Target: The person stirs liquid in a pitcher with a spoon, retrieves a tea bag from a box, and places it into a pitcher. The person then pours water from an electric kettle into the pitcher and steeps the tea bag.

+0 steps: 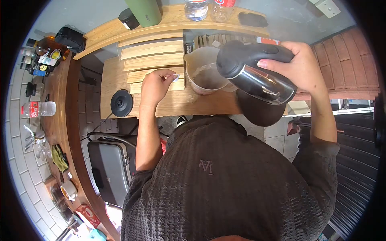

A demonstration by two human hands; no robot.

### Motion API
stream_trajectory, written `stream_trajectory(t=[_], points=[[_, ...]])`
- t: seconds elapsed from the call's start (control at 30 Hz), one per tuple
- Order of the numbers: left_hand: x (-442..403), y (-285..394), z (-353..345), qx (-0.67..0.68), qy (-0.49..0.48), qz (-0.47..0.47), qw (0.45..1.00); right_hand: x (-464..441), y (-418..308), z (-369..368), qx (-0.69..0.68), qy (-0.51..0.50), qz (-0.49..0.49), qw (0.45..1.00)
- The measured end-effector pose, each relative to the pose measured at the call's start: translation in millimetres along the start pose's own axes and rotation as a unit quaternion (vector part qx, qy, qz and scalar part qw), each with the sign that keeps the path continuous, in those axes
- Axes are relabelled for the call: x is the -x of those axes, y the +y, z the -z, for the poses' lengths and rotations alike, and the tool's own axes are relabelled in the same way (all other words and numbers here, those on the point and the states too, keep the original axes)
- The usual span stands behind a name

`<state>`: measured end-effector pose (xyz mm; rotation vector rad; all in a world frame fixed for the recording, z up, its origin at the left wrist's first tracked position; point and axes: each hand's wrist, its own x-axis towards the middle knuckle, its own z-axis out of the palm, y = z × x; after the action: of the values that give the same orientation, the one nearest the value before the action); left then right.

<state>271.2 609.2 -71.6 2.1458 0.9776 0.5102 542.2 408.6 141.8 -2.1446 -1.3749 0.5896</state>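
My right hand (pixel 304 66) is wrapped round the handle of a black electric kettle (pixel 267 86). The kettle is tilted, its lid end toward the mouth of a translucent plastic pitcher (pixel 196 82). Brownish contents or steam show inside the pitcher; I cannot tell which. To the left of the pitcher my left hand (pixel 156 86) pinches a small white paper tag (pixel 176 78). A round black kettle base (pixel 121 103) lies on the wooden table (pixel 181 105) left of my left hand. Under the kettle a dark cap (pixel 259 112) sits at the table's front edge.
A wooden shelf (pixel 177 18) at the back bears a green bottle (pixel 145 12), a black-lidded jar (pixel 128 19) and clear plastic bottles (pixel 196 10). On the left, a wooden counter (pixel 72 132) holds bottles and a cup (pixel 69 190). A grey suitcase (pixel 106 170) stands below.
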Motion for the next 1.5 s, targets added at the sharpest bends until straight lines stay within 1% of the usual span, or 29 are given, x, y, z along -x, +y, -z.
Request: stream_trajectory(t=[0.17,0.27,0.47,0.53,0.7,0.83,0.87,0.9,0.97,1.03,1.13,1.23,1.43,1.5], points=[[-0.3,0.0,0.4,-0.010,-0.008,0.008,1.000,1.0,-2.1,-0.7,-0.012,-0.002,-0.002,1.000],[-1.3,-1.1,1.1,-0.009,-0.013,0.011,1.000,1.3,-0.2,-0.9,0.000,0.008,0.012,1.000],[-1.4,-0.7,2.0,-0.010,-0.013,-0.002,1.000,3.0,0.2,-0.9,-0.010,-0.007,-0.013,1.000],[-1.2,-0.1,2.4,-0.015,-0.020,0.000,1.000,3.2,4.0,-2.4,0.010,0.010,0.032,0.999],[-1.2,4.3,3.6,0.001,0.002,-0.013,1.000,3.9,3.0,-1.9,-0.004,0.003,0.015,1.000],[-3.9,14.5,6.6,-0.005,-0.003,-0.003,1.000,6.6,3.1,-0.4,-0.019,0.005,0.009,1.000],[-5.3,14.3,7.1,-0.006,0.006,-0.016,1.000,6.8,4.9,-0.1,-0.021,0.005,0.006,1.000],[-6.9,14.6,7.6,-0.006,0.016,-0.030,0.999,6.4,7.2,0.7,-0.004,0.009,0.022,1.000],[-8.1,18.2,8.7,-0.012,0.019,-0.032,0.999,5.7,10.6,2.7,0.012,0.014,0.036,0.999],[-8.8,21.6,9.4,-0.017,0.023,-0.033,0.999,4.8,12.1,4.2,0.039,0.026,0.072,0.996],[-9.5,26.0,9.8,-0.031,0.034,-0.029,0.998,4.6,16.3,9.0,0.052,0.017,0.085,0.995],[-10.8,29.7,9.0,-0.024,0.035,-0.024,0.999,2.3,27.3,12.3,0.010,0.012,0.097,0.995],[-10.9,34.1,6.6,-0.022,0.048,-0.022,0.998,4.9,32.5,23.8,0.019,-0.011,0.061,0.998],[-11.4,37.0,5.3,-0.020,0.056,-0.021,0.998,5.2,40.6,25.6,0.008,-0.002,0.063,0.998]])
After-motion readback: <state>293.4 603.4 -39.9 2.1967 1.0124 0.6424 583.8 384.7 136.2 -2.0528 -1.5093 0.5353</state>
